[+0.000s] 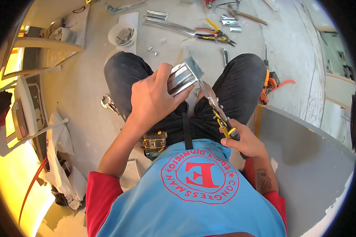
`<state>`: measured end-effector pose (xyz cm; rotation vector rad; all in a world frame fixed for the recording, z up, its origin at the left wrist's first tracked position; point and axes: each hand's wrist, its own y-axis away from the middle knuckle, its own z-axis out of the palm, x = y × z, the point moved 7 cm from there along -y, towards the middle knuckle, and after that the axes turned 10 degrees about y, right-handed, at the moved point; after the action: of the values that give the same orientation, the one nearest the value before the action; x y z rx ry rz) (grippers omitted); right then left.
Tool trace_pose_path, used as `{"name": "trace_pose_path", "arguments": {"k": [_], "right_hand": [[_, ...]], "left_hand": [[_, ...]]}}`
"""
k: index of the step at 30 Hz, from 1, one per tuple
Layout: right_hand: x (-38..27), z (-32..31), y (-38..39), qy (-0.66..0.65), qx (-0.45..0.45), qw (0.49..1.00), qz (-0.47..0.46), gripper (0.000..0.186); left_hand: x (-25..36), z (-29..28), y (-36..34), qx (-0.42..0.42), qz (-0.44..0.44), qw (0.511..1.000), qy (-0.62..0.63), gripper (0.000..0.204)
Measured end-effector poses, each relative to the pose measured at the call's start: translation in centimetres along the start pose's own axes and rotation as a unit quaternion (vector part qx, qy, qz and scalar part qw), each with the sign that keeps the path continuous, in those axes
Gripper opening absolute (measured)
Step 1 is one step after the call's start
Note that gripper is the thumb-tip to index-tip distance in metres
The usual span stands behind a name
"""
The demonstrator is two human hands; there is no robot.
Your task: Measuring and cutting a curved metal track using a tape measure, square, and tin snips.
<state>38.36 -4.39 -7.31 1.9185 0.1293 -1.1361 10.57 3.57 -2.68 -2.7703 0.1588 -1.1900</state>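
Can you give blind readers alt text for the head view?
Someone's left fingers hold a shiny metal piece while right fingers hold yellow-handled snips at its edge; metal strips and tools lie on the floor beyond.

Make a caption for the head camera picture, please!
The left hand holds a shiny metal piece; the right hand grips yellow-and-black snips.

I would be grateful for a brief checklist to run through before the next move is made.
1. Metal piece held: ok, in the left grip.
2. Snips held: ok, handles in the right grip.
3. Blades biting the metal: cannot tell; their tips are by its edge.
4. Left thumb well away from the blades: not ok, it looks close to the tips.
5. Hand protection: not ok, both grips are bare.
6. Floor ahead free of loose items: not ok, a long metal strip and yellow-handled cutters lie there.
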Motion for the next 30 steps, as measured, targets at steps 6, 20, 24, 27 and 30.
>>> {"name": "trace_pose_path", "arguments": {"k": [6,20,24,27,30], "right_hand": [[-0.6,0.0,0.0,-0.008,-0.026,0.999,0.029,0.076],[-0.8,0.1,-0.1,0.08,0.053,0.995,0.022,0.049],[0.2,0.0,0.1,0.077,0.083,0.993,0.025,0.053],[-0.3,0.2,-0.1,0.081,0.095,0.992,0.017,0.052],[0.1,0.0,-0.3,0.066,0.097,0.993,0.013,0.054]], "left_hand": [[0.8,0.7,0.0,-0.043,0.022,0.999,0.009,0.05],[0.8,1.4,1.4,-0.029,0.057,0.998,0.008,0.048],[0.6,1.5,1.5,-0.023,0.056,0.998,0.018,0.048],[0.5,1.6,1.5,-0.021,0.052,0.998,0.02,0.049],[0.5,1.8,1.6,-0.046,0.032,0.998,0.026,0.05]]}}
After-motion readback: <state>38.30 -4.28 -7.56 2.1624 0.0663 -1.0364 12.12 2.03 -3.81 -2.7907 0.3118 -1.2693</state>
